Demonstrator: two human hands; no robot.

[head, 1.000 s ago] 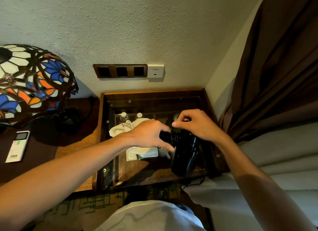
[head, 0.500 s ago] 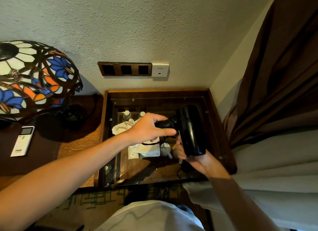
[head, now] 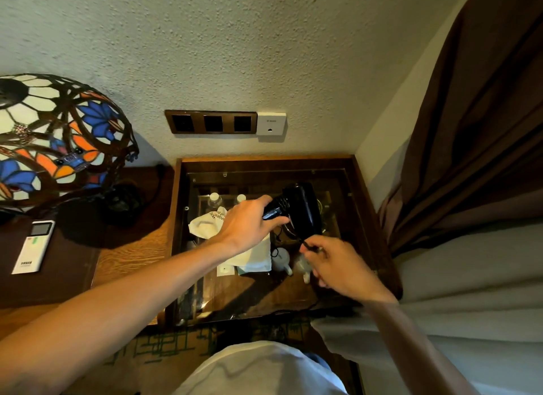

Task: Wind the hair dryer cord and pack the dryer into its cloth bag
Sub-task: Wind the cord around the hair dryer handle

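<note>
Black plastic hair dryer (head: 302,211) sits gripped in our left hand (head: 245,228); our right hand (head: 338,265) pinches its thin black cord (head: 289,234). Slack could snag the small white teapot (head: 280,259) beneath.

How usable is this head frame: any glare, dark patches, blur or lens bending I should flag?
Head view: wide-angle bending curves the wall and curtain edges; dim warm light; the glass table top reflects, muddling what lies under it; the black hair dryer in the left hand loses detail against the dark wood; the cord at the right hand is thin and hard to trace; the lamp casts a heavy shadow.
</note>
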